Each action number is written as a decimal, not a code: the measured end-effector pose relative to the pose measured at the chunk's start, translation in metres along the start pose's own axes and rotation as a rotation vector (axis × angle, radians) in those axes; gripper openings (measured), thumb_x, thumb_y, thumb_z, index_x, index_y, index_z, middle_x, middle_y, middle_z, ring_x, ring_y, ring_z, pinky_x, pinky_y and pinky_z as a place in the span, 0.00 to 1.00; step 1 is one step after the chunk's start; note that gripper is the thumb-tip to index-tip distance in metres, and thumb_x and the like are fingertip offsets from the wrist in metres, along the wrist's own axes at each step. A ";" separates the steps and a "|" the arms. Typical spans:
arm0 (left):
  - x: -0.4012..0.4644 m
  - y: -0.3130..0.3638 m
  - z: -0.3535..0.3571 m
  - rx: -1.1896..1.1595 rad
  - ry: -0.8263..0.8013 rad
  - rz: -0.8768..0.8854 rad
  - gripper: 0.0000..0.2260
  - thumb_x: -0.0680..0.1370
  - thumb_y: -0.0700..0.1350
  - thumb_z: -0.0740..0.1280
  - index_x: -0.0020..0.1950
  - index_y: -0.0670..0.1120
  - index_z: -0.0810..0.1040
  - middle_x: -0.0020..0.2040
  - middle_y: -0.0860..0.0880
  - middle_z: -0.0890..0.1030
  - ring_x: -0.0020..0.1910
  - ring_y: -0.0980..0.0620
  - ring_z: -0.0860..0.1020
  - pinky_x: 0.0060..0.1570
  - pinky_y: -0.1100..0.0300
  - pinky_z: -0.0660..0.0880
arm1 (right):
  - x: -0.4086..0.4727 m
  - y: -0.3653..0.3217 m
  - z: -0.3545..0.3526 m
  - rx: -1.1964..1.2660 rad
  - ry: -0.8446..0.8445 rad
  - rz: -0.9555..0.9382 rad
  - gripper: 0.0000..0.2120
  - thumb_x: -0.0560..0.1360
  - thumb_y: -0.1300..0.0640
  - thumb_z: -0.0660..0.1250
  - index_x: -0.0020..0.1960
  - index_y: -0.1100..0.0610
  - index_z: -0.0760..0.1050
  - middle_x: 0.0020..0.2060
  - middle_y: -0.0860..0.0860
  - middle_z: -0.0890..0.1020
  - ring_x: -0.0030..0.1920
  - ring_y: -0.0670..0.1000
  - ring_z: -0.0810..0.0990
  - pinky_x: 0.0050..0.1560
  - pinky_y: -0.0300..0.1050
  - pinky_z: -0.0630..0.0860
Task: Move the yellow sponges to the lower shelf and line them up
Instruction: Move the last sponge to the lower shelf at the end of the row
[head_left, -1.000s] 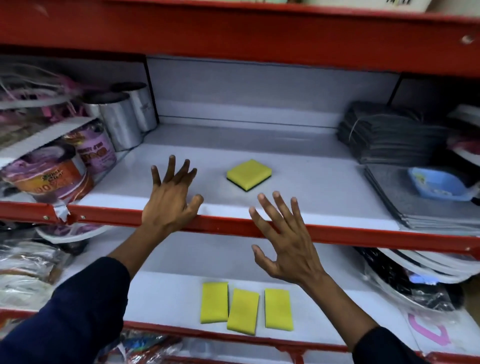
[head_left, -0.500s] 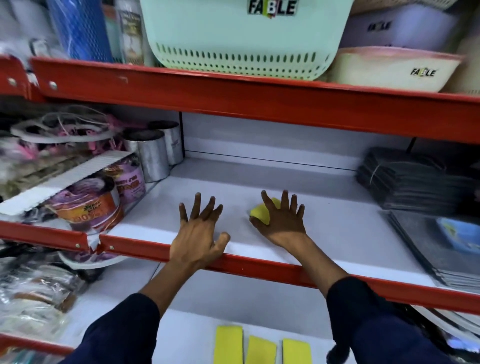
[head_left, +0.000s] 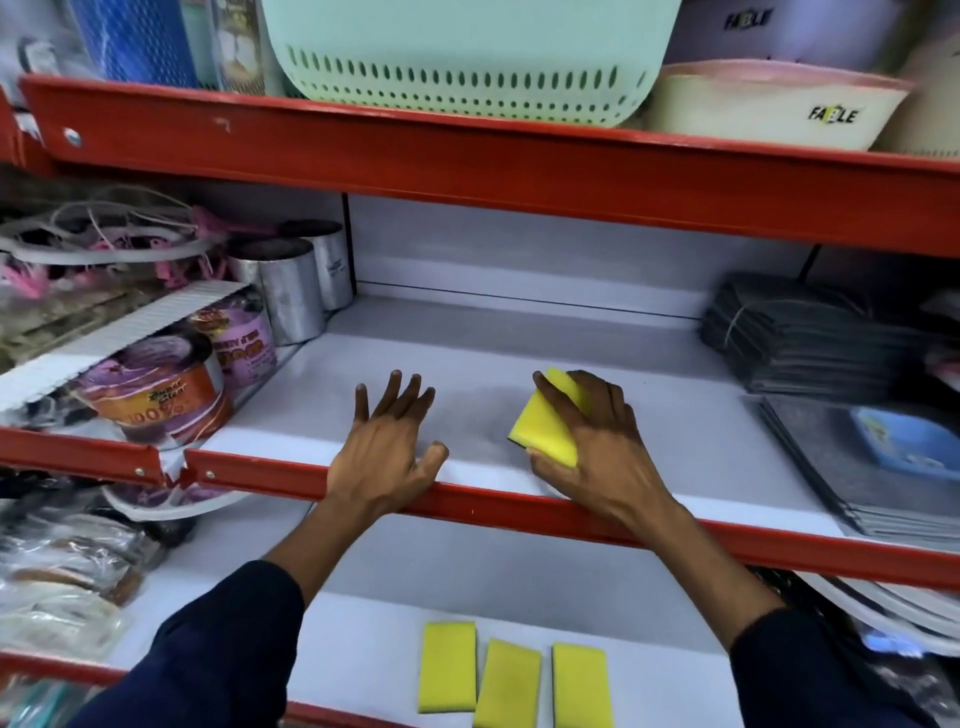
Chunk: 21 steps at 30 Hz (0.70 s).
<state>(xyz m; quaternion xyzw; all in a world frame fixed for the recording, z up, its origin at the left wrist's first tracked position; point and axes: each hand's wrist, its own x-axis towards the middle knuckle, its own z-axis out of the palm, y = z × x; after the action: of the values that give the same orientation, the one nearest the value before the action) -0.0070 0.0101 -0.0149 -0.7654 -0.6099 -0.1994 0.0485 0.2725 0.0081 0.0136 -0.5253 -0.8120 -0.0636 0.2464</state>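
My right hand (head_left: 597, 447) grips a yellow sponge (head_left: 545, 426) with a dark underside, tilted up off the white middle shelf (head_left: 493, 353) near its red front rail. My left hand (head_left: 389, 447) lies flat and open on the same shelf, thumb at the rail, holding nothing. On the lower shelf (head_left: 363, 623) three yellow sponges lie side by side: the left one (head_left: 448, 666), the middle one (head_left: 507, 685) and the right one (head_left: 581, 686). The middle and right ones run off the bottom edge of the frame.
Metal tins (head_left: 291, 296) and purple-labelled tubs (head_left: 156, 405) crowd the shelf's left end. Dark folded cloths (head_left: 800, 338) and grey mats with a blue dish (head_left: 904, 441) fill the right. A mint basket (head_left: 467, 57) and cream basin (head_left: 769, 104) sit on the shelf above.
My right hand reached from in front of the rail onto the middle shelf, closed on the sponge and lifted it toward the front edge. My left hand stayed flat on the shelf. The view tilted upward.
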 end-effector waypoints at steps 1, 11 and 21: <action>-0.001 0.001 0.001 0.012 0.000 0.007 0.38 0.73 0.61 0.47 0.81 0.47 0.59 0.83 0.47 0.57 0.84 0.49 0.47 0.82 0.39 0.42 | -0.012 0.001 -0.008 0.008 0.038 -0.046 0.41 0.70 0.35 0.64 0.79 0.41 0.54 0.75 0.54 0.64 0.72 0.59 0.63 0.71 0.55 0.67; -0.003 0.002 -0.004 0.012 -0.025 0.041 0.40 0.73 0.63 0.44 0.81 0.44 0.59 0.83 0.44 0.57 0.84 0.47 0.47 0.81 0.38 0.43 | -0.138 0.038 -0.026 0.029 -0.095 -0.366 0.44 0.68 0.41 0.71 0.80 0.48 0.58 0.76 0.57 0.65 0.79 0.56 0.61 0.83 0.55 0.52; -0.003 0.005 -0.007 0.029 -0.036 0.016 0.40 0.73 0.62 0.44 0.80 0.44 0.60 0.83 0.44 0.58 0.84 0.48 0.48 0.81 0.38 0.44 | -0.232 0.090 0.061 0.020 -0.468 -0.132 0.46 0.70 0.40 0.66 0.82 0.49 0.49 0.80 0.53 0.60 0.82 0.54 0.54 0.83 0.57 0.53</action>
<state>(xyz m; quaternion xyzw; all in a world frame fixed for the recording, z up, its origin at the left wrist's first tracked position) -0.0042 0.0038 -0.0083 -0.7729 -0.6075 -0.1765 0.0500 0.4071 -0.1205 -0.1619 -0.4690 -0.8801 0.0520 0.0522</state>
